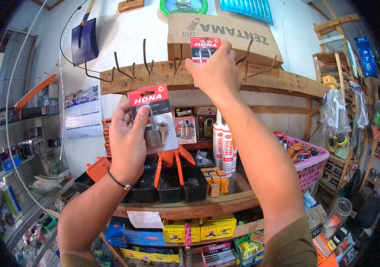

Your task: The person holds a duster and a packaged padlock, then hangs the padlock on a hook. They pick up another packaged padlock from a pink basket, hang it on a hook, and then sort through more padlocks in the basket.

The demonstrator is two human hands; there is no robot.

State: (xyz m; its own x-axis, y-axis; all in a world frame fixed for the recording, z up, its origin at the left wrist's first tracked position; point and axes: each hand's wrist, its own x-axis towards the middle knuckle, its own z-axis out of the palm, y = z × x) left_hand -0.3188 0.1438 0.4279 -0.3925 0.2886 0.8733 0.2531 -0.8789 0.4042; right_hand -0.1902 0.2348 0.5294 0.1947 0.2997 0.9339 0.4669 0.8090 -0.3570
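Note:
My left hand (130, 138) grips a padlock in a HONA blister pack (165, 120), thumb across its front. The card is red and black at the top, and the padlock's body shows below my thumb. Higher up, my right hand (219, 69) holds a second HONA padlock pack (205, 43) by its side, in front of a wooden rail (163, 73) with metal hooks. The lower part of that pack is hidden behind my hand. A large ZENTAMA cardboard box (243, 38) sits behind it on the rail.
Below stand white sealant tubes (224, 147), black bins (170, 189), an orange-handled tool (170, 160) and small orange boxes (216, 180). A pink basket (314, 162) of packets is at right. Glass shelves (34, 178) line the left; yellow boxes (216, 227) fill the lower shelf.

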